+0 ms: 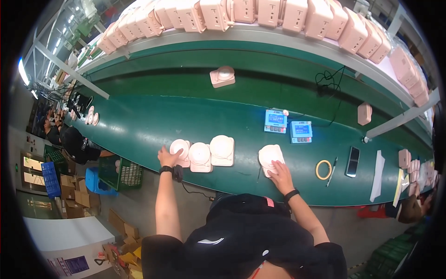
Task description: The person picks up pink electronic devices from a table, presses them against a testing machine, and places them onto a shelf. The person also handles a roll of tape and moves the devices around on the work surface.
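Observation:
A row of three pale pink box-shaped devices, each with a round disc on top, lies on the green bench in front of me. My left hand (169, 158) is at the leftmost device (180, 149), its fingers spread and its thumb against the near edge. Beside that one lie the middle device (200, 156) and the right-hand device (222, 149). Farther right, my right hand (279, 177) grips the near right side of a separate pink device (269, 157), its fingers over the disc. Part of that device is hidden under the hand.
Two blue electronic boxes (276, 122) with screens stand beyond my right hand. A yellow ring (323, 169), a pen (332, 172) and a phone (352, 162) lie to the right. Pink units line the overhead shelf (186, 39). A green crate (129, 175) stands left; co-workers sit at both sides.

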